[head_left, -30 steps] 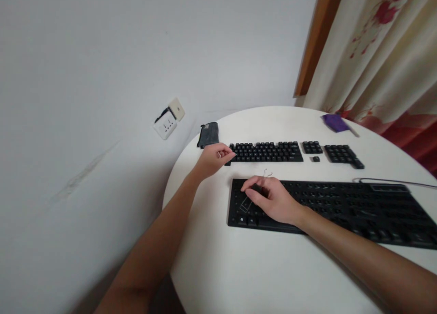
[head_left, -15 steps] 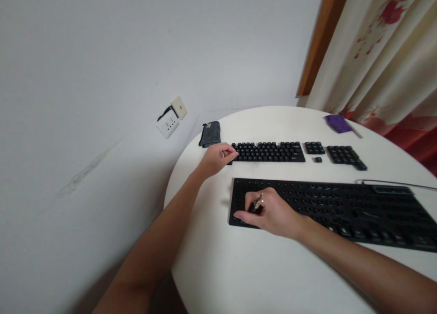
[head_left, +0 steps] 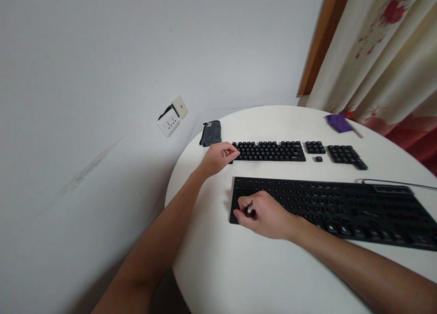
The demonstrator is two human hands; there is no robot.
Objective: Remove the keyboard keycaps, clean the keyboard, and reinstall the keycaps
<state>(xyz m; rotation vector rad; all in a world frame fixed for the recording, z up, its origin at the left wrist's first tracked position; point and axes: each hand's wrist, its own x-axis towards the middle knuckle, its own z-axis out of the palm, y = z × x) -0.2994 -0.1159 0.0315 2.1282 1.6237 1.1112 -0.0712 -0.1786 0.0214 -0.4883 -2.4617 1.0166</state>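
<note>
A black keyboard base (head_left: 341,200), with most of its keycaps off, lies across the front of the table. Over its front left corner is my right hand (head_left: 264,216), fingers curled and thumb close to the fingertips. Something small and dark seems to sit within that curl, but I cannot make it out. Behind the base, loose black keycaps (head_left: 273,151) stand in rows laid out like a keyboard. My left hand (head_left: 218,157) rests at their left end, its fingers pinched together; whatever is between the fingertips is hidden.
Two smaller keycap groups, a cluster (head_left: 314,147) and a number block (head_left: 344,155), lie at the right, with a single keycap (head_left: 318,159) nearby. A grey cloth (head_left: 211,133), a purple cloth-like item (head_left: 337,123) and a cable (head_left: 392,182) share the white round table (head_left: 225,268).
My right hand has shifted slightly left over the keyboard's corner and turned a little, its fingers still curled. My left hand stays at the end of the keycap rows.
</note>
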